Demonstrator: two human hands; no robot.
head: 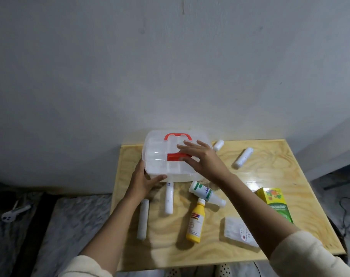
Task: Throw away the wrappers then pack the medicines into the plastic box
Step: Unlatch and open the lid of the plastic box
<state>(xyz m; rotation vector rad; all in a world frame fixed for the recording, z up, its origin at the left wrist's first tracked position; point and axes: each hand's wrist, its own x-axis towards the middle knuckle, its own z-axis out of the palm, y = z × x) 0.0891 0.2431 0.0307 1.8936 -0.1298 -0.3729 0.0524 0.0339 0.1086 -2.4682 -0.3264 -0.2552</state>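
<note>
Two bottles lie nearest: yellow bottle [196, 221], white bottle [206, 193], with white tubes around them on the table [270, 246]. Farther back, left hand [144, 180] is spread flat against the plastic box [160, 152] at its near-left corner, bracing. Right hand [200, 156] has fingers loosely apart at the red latch [175, 156], clamped on nothing. Advice: hold the base, lift the latch squarely, don't tip the box.

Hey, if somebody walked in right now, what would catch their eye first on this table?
Probably the clear plastic box with its red handle and latch at the table's far edge, with the left hand on its near left corner and the right hand on the latch. Next, the bright yellow bottle lying near the middle, and the yellow-green carton at the right edge.
</note>
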